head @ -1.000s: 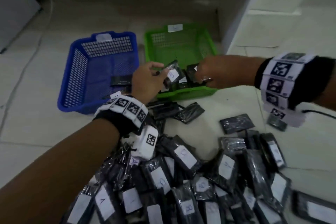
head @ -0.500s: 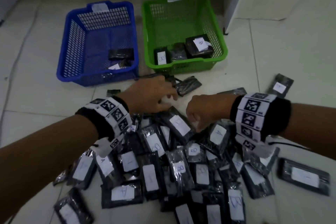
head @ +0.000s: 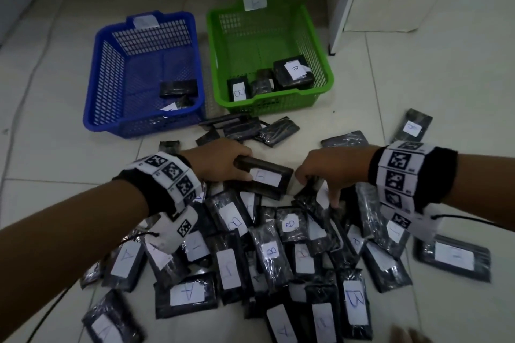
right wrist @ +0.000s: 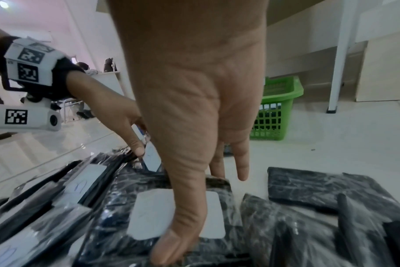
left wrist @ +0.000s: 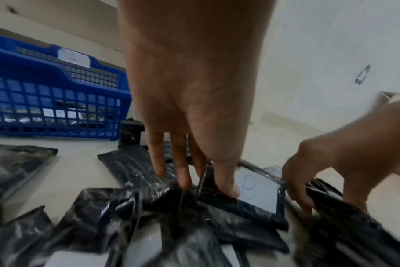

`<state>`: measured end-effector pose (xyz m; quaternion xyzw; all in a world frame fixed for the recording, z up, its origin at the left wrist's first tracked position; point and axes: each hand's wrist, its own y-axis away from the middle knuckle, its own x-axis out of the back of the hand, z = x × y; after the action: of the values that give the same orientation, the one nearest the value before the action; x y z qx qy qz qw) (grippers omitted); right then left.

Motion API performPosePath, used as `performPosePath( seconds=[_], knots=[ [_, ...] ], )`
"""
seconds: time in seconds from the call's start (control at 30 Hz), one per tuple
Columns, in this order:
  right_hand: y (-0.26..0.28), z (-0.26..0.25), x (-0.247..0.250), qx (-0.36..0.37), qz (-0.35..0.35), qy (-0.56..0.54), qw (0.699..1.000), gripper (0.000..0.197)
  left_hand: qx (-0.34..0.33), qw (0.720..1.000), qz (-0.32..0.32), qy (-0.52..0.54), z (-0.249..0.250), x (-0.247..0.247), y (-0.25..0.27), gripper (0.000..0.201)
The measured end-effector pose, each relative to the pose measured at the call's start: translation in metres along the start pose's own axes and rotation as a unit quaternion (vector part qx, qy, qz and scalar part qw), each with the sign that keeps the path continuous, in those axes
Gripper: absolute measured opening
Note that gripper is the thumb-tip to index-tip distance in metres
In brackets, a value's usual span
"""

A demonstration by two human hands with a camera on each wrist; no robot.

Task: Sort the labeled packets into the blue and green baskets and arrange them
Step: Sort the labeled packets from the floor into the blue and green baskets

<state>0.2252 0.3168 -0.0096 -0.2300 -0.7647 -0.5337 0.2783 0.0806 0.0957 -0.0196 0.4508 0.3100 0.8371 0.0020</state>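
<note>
Now both hands are back from the green basket (head: pixel 324 75) at the floor pile – my left hand (head: pixel 223 160) grips a B packet (head: pixel 260 178), my right hand (head: pixel 327 168) pinches another packet (right wrist: pixel 178 215); next pair to sort

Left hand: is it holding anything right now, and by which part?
Yes. The left hand grips a black packet with a white label at its left end, thumb on the top face beside the label, fingers behind the far edge.

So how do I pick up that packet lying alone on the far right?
Pinch the lone packet across its two long edges, coming straight down from above. It lies flat, label up, apart from the pile, so those edges look free.
</note>
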Motion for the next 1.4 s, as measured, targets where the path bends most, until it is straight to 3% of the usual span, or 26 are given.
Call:
performPosePath(
  seconds=[0.1, 0.17, 0.23, 0.3, 0.37, 0.5, 0.57, 0.6, 0.67, 0.73, 0.83, 1.0, 1.17, 1.23, 1.3, 1.33, 1.4],
  knots=[
    [-0.004, 0.01, 0.025, 0.012, 0.024, -0.028, 0.999, 0.047, 0.038, 0.994, -0.001, 0.101, -0.007, 0.021, 0.001, 0.018],
    [-0.001, 0.018, 0.052, -0.011, -0.004, -0.05, 0.999, 0.04, 0.054, 0.977, 0.026, 0.207, -0.011, 0.039, 0.004, 0.016],
    [0.009, 0.026, 0.079, -0.037, -0.01, -0.165, 0.986, 0.034, 0.085, 0.938, 0.102, 0.32, -0.013, 0.056, 0.003, 0.019],
    [0.019, 0.035, 0.098, -0.036, 0.048, -0.288, 0.956, 0.029, 0.118, 0.895, 0.197, 0.383, -0.013, 0.068, -0.004, 0.025],
    [0.024, 0.041, 0.107, -0.046, 0.151, -0.384, 0.91, 0.033, 0.132, 0.853, 0.279, 0.422, -0.011, 0.077, -0.016, 0.025],
    [0.013, 0.041, 0.106, -0.075, 0.347, -0.558, 0.75, 0.042, 0.164, 0.769, 0.403, 0.469, -0.012, 0.086, -0.045, 0.027],
    [0.005, 0.039, 0.105, -0.091, 0.392, -0.596, 0.695, 0.038, 0.165, 0.77, 0.408, 0.461, -0.016, 0.087, -0.061, 0.017],
    [0.001, 0.038, 0.105, -0.095, 0.403, -0.608, 0.678, 0.035, 0.176, 0.792, 0.399, 0.427, -0.017, 0.089, -0.066, 0.02],
    [-0.007, 0.036, 0.105, -0.1, 0.413, -0.626, 0.654, 0.029, 0.197, 0.828, 0.392, 0.349, -0.017, 0.09, -0.07, 0.035],
    [-0.016, 0.035, 0.108, -0.101, 0.419, -0.634, 0.642, 0.029, 0.192, 0.839, 0.414, 0.295, -0.02, 0.094, -0.064, 0.035],
    [-0.036, 0.027, 0.118, -0.104, 0.419, -0.639, 0.636, 0.028, 0.193, 0.845, 0.455, 0.204, -0.029, 0.096, -0.04, 0.023],
    [-0.097, -0.014, 0.158, -0.06, 0.384, -0.665, 0.638, 0.032, 0.238, 0.805, 0.518, 0.163, -0.065, 0.08, 0.024, 0.026],
    [-0.17, -0.065, 0.187, -0.042, 0.369, -0.661, 0.653, 0.021, 0.293, 0.802, 0.485, 0.191, -0.09, 0.039, 0.096, 0.019],
    [-0.195, -0.081, 0.189, -0.038, 0.354, -0.627, 0.693, 0.02, 0.312, 0.818, 0.445, 0.186, -0.1, 0.019, 0.117, 0.018],
    [-0.209, -0.089, 0.181, -0.066, 0.336, -0.516, 0.785, 0.009, 0.321, 0.84, 0.405, 0.165, -0.107, 0.002, 0.128, 0.017],
    [-0.208, -0.092, 0.176, -0.082, 0.338, -0.448, 0.823, 0.017, 0.321, 0.85, 0.386, 0.16, -0.109, -0.003, 0.131, 0.016],
    [-0.2, -0.099, 0.168, -0.067, 0.399, -0.318, 0.857, 0.023, 0.296, 0.88, 0.339, 0.151, -0.115, -0.015, 0.133, 0.011]
  ],
)
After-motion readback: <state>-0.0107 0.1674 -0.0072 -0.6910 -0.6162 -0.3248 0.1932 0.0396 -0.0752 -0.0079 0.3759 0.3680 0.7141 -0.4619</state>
